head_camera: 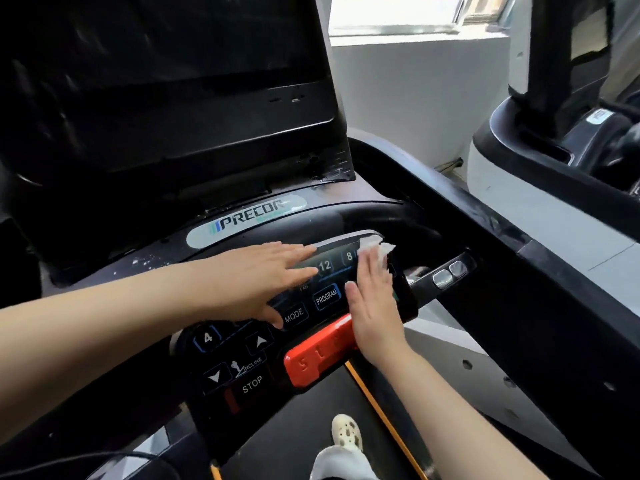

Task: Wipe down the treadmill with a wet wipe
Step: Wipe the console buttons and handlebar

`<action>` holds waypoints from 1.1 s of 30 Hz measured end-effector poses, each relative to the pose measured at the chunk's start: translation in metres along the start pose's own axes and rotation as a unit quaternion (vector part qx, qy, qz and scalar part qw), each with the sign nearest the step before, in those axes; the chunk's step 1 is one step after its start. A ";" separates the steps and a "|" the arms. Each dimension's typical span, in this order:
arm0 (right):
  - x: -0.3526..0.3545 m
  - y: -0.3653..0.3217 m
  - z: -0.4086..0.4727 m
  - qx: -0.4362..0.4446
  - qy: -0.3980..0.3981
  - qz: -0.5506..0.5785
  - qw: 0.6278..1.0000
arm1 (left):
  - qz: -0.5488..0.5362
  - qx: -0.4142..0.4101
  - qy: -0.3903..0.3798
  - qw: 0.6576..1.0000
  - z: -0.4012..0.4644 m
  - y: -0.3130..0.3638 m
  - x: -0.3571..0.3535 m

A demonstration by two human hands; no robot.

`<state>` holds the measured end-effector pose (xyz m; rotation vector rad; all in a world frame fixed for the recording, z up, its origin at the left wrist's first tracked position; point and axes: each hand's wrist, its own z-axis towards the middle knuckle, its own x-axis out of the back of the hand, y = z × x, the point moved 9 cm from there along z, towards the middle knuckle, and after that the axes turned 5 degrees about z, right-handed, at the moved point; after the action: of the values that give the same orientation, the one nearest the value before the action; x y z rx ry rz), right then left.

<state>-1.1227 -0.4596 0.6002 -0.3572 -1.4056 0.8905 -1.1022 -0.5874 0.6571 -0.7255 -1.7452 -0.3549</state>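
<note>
While both palms lie on the console:
Right hand (372, 299): flat, fingers straight, pressing wet wipe (375, 247) onto control panel (325, 268).
Left hand (256, 282): flat, splayed, holding nothing.
Wipe: white, crumpled.

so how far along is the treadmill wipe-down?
Done: can't tell. In hand: right hand presses the wet wipe flat on the control panel near the 8 key; left hand rests flat on it. Left: specks show by the PRECOR badge.

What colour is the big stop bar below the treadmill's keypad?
Red-orange stop bar, clearest in the head view.
</note>
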 end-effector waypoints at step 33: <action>-0.046 -0.138 0.045 0.452 -0.463 -0.114 0.754 | -0.316 0.380 -0.152 0.856 -0.111 -0.049 -0.041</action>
<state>-1.1164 -0.5936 0.6727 1.1324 -1.6083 1.5075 -1.0427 -0.7005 0.6582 0.4069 -2.1776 0.0480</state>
